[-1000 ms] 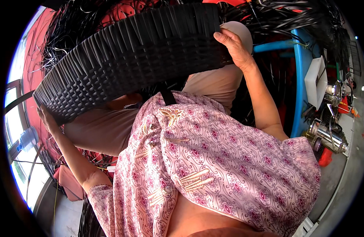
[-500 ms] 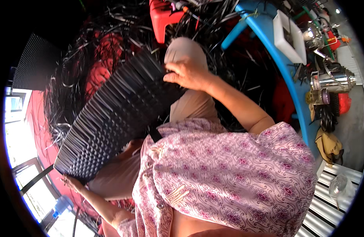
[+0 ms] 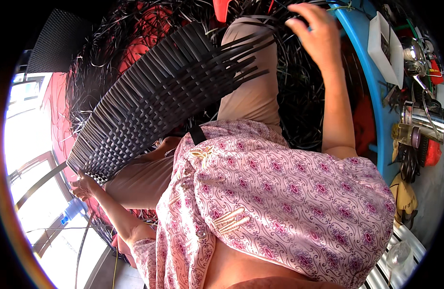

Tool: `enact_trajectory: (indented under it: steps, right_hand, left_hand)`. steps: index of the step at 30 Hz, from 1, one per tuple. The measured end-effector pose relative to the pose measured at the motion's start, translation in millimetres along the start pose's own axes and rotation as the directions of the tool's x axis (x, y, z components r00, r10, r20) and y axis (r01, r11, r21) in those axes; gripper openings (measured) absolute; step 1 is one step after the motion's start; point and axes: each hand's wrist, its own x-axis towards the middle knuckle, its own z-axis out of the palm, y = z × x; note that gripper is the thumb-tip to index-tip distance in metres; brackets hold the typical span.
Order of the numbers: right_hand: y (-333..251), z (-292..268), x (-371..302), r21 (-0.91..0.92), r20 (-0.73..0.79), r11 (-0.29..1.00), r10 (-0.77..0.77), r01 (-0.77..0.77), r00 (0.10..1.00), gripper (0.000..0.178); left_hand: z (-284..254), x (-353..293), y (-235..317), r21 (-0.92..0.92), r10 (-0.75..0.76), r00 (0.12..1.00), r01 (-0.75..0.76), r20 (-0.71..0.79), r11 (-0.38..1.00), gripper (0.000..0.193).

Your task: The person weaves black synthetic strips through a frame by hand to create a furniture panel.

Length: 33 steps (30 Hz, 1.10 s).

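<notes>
A black woven panel of flat strips (image 3: 149, 98) lies slantwise across my lap, its left part tightly woven and its right end fraying into loose strip ends (image 3: 253, 72) over my right knee. My left hand (image 3: 86, 187) is closed on the panel's lower left corner, some of its fingers hidden. Away from the panel, my right hand (image 3: 320, 38) is raised beyond my knee at the upper right. Its thumb and fingers are apart and a little blurred, with dark strips close to the fingertips; I see nothing held in it.
Loose black strips (image 3: 94, 91) pile up over the red floor covering. At right a blue table (image 3: 364, 53) bears a white tray (image 3: 383, 53), a shiny metal pot (image 3: 421, 120) and a jar (image 3: 407, 135). Another woven panel (image 3: 60, 41) stands at the far left.
My right hand has left the panel's right end and moved up and to the right. The loose strip ends there now show. My left hand stays at the corner.
</notes>
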Motion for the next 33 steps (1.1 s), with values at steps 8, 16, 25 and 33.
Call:
enact_trajectory:
  steps: [8,16,25,33]
  right_hand:
    - [-36,-40,13,0.233,-0.427,0.951,-0.087,0.203,0.9,0.024]
    - [-105,-80,16,0.495,-0.652,0.357,-0.451,0.792,0.61,0.065]
    - [-114,-83,33,0.561,-0.694,0.238,-0.386,0.793,0.607,0.058]
    - [-115,-100,24,0.612,-0.729,0.151,-0.272,0.776,0.628,0.052]
  left_hand:
    - [-162,-90,131,-0.498,0.438,0.827,-0.562,-0.353,0.66,0.057]
    - [-310,-200,251,-0.801,0.721,0.588,-0.593,-0.365,0.078,0.053]
    - [-317,-225,268,-0.798,0.84,0.455,-0.601,-0.296,0.045,0.061]
    - [-325,-223,265,-0.796,0.854,0.437,-0.603,-0.284,0.044,0.061]
